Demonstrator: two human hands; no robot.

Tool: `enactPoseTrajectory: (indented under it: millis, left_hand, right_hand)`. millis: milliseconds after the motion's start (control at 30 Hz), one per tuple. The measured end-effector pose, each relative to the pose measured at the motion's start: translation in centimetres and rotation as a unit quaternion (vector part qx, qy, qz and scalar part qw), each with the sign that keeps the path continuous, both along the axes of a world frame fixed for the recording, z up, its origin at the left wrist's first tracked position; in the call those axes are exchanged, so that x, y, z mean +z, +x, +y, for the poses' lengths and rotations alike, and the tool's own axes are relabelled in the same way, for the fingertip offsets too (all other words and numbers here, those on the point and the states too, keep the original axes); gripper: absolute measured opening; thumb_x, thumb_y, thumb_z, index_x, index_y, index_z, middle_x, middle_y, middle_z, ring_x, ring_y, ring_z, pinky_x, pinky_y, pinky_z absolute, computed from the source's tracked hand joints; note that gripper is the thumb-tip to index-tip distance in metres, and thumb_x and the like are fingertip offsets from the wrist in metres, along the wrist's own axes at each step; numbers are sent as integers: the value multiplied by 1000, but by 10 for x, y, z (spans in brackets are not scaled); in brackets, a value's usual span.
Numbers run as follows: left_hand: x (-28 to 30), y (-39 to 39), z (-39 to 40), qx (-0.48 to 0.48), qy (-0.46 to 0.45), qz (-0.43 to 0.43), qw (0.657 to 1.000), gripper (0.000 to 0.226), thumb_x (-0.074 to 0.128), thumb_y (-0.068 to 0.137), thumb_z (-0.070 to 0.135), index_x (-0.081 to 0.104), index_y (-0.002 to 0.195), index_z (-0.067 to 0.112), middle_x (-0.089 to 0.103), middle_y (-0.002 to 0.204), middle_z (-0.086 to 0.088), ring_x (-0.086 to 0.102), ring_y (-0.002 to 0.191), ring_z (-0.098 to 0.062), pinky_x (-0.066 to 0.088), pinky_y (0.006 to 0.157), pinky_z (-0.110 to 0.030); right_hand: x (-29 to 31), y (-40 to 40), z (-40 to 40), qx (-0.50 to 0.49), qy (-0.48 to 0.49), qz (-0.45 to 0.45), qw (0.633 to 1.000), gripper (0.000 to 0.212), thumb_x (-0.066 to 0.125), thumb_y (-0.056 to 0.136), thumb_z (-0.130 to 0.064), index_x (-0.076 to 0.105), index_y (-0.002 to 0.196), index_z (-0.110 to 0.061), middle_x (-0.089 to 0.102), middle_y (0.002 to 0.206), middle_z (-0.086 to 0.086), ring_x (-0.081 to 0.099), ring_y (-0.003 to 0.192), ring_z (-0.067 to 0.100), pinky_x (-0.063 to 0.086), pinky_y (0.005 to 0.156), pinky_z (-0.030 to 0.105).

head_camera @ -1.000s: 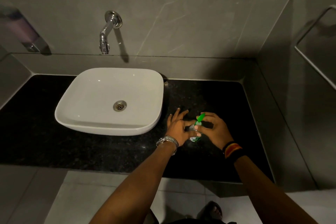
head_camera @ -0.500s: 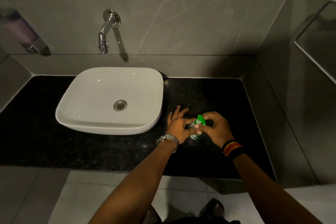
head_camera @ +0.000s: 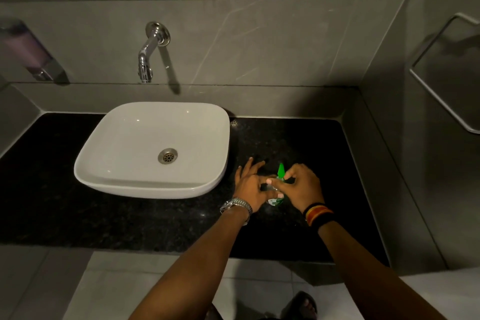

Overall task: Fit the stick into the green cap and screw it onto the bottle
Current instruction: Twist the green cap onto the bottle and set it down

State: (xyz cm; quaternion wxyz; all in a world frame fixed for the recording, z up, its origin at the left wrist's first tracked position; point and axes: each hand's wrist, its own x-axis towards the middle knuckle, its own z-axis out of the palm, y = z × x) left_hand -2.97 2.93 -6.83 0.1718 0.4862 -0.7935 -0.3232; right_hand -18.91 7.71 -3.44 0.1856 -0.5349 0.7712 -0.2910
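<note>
Since the earlier frame, your hands have barely shifted on the table, but the green cap (head_camera: 281, 171) now tips up to a point between your fingers instead of sitting rounded.

Head view: you look down at a black stone table (head_camera: 298, 143) beside a white basin (head_camera: 145, 182), with a wall tap (head_camera: 149, 52) above it. Your left hand (head_camera: 250, 187), watch at the wrist, is curled around the small bottle (head_camera: 274, 200), thumb and forefinger closed on it while the other fingers splay outward; this looks meant to keep the bottle from turning. Your right hand (head_camera: 302, 186), banded at the wrist, pinches the green cap at the bottle's top, most likely to twist it on.

Hidden or unclear: your fingers cover nearly all of the bottle, leaving only a pale and green sliver low down. No stick can be made out, so you cannot tell whether it is already inside the cap. Whether the threads have caught is also not visible.
</note>
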Motion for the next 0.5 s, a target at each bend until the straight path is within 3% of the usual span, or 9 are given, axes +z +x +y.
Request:
enactPoseTrajectory:
  millis: [67, 133, 233, 333, 400, 467, 500]
  left_hand:
    - [0, 1, 1, -4, -2, -2, 1000, 49, 77, 74, 60, 71, 121, 44, 34, 162, 2, 2, 156, -22, -8, 121, -49]
    - [1, 0, 3, -6, 2, -7, 1000, 52, 76, 75, 61, 68, 124, 46, 33, 163, 3, 1, 156, -23, -8, 121, -50]
    - [0, -1, 2, -6, 2, -5, 1000, 54, 75, 74, 62, 68, 125, 45, 33, 162, 4, 1, 156, -21, -8, 121, -50]
    - [-1, 1, -1, 1, 2, 0, 1000, 53, 76, 75, 61, 69, 124, 44, 34, 162, 3, 2, 156, -22, -8, 122, -50]
    - [-1, 2, -1, -7, 4, -1, 1000, 53, 76, 75, 61, 69, 124, 44, 34, 162, 2, 1, 156, -22, -9, 122, -50]
    - [-1, 1, 1, -11, 4, 0, 1000, 53, 76, 74, 61, 69, 124, 44, 34, 162, 3, 1, 156, -21, -9, 122, -50]
    - [-1, 1, 1, -9, 5, 3, 1000, 53, 76, 74, 61, 68, 124, 45, 34, 162, 3, 1, 156, -21, -9, 122, -50]
  right_hand:
    - [-4, -4, 5, 40, 3, -42, 998, 43, 82, 65, -52, 67, 92, -22, 59, 103, -6, 57, 95, 12, 49, 84, 31]
    - [-7, -10, 7, 84, 7, -91, 992, 41, 82, 75, -35, 72, 110, -17, 58, 122, -4, 55, 113, 12, 42, 93, 21]
    - [-4, -8, 9, 60, -8, -99, 993, 26, 83, 75, -25, 76, 99, -15, 62, 113, -2, 59, 103, 12, 37, 80, 8]
    - [-2, -3, 7, -15, -18, -114, 993, 31, 89, 66, -29, 68, 81, -11, 62, 96, 2, 62, 88, 16, 50, 77, 26]
    - [-5, -4, 11, -24, 4, -133, 991, 42, 88, 67, -34, 68, 98, -14, 57, 108, -2, 58, 97, 15, 49, 81, 30]
    - [-6, -8, 14, 13, 14, -192, 981, 60, 85, 73, -31, 61, 127, -19, 50, 125, -7, 52, 110, 12, 44, 89, 29]
    - [-6, -11, 14, 44, 16, -207, 977, 59, 82, 77, -27, 60, 131, -20, 50, 129, -7, 51, 115, 11, 44, 94, 29]
